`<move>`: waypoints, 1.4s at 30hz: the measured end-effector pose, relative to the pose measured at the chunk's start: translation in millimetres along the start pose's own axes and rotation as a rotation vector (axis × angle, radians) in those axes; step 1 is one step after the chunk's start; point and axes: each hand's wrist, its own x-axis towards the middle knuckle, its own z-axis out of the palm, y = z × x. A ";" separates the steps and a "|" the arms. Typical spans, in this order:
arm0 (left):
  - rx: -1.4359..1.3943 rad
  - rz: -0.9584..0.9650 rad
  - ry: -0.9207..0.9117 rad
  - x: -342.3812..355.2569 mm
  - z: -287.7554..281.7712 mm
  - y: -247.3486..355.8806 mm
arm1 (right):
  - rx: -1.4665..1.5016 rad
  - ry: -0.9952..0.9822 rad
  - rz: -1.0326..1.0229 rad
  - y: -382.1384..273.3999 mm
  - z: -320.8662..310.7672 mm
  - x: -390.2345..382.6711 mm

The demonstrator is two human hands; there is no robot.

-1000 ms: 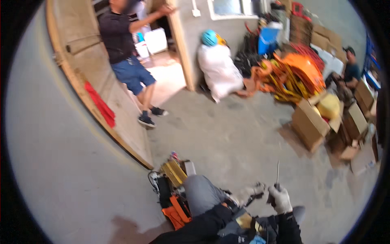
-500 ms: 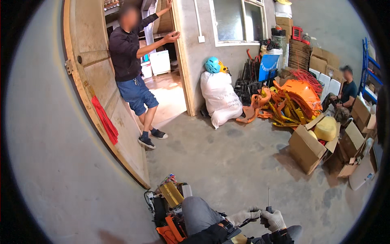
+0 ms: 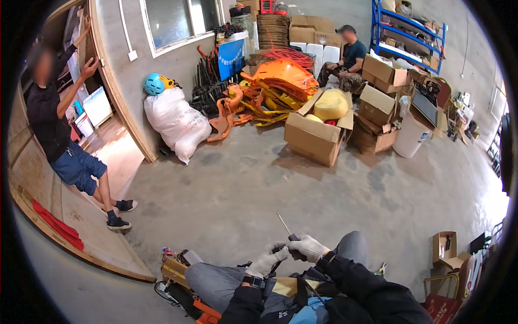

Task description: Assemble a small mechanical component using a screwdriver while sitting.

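Observation:
Both of my hands wear white gloves and meet over my lap at the lower middle. My right hand (image 3: 308, 247) grips the black handle of a thin screwdriver (image 3: 284, 223), whose metal shaft points up and to the left. My left hand (image 3: 268, 261) sits just below and left of it, fingers curled against a dark part under the handle. What that hand holds is hidden. My knees in grey trousers (image 3: 216, 275) lie under both hands.
A person in blue shorts (image 3: 67, 156) stands at the left against a wooden door panel (image 3: 81, 237). Another person (image 3: 348, 56) sits at the back among cardboard boxes (image 3: 313, 137). A white sack (image 3: 175, 124), orange plastic parts (image 3: 275, 86) and a white bucket (image 3: 408, 135) lie beyond. An orange and black device (image 3: 181, 275) is by my left knee.
The view has swung to the right, so the standing person now sits at the left edge. My hands stay together on the screwdriver, now nearer the middle.

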 end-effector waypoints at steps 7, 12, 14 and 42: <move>-0.123 0.047 0.000 9.8 -19.4 -31.8 | -0.027 -0.013 0.002 2.0 5.0 -4.1; -0.188 0.113 0.037 5.2 -18.6 -17.7 | -0.039 -0.024 -0.044 5.8 -0.7 6.6; -0.230 0.095 -0.055 10.8 -12.8 -19.7 | -0.058 0.038 -0.004 7.4 2.7 6.1; -0.131 -0.020 0.069 32.3 -16.4 -46.3 | -0.722 0.373 -0.294 48.9 4.0 42.1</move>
